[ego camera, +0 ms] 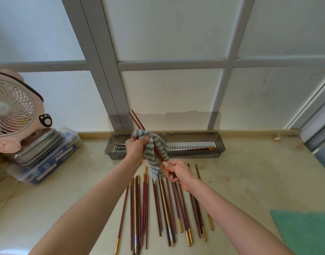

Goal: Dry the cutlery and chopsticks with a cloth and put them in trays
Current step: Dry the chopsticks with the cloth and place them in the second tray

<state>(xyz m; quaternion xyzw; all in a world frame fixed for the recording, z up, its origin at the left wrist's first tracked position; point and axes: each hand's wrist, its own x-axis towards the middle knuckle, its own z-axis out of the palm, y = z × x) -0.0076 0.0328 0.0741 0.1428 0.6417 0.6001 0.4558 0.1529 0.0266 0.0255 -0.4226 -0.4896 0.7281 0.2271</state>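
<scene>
The left hand (135,148) grips a grey-and-white cloth (154,153) wrapped around two chopsticks (137,120), whose near ends the right hand (176,173) pinches. They are held above the table (250,177), just near of two trays (194,147), with more chopsticks (163,208) lying below.

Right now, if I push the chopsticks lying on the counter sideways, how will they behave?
The loose chopsticks look thin, straight and rigid, so they would probably slide or roll as stiff sticks rather than bend. They lie close together on the smooth counter, so one push likely shifts several.
</scene>
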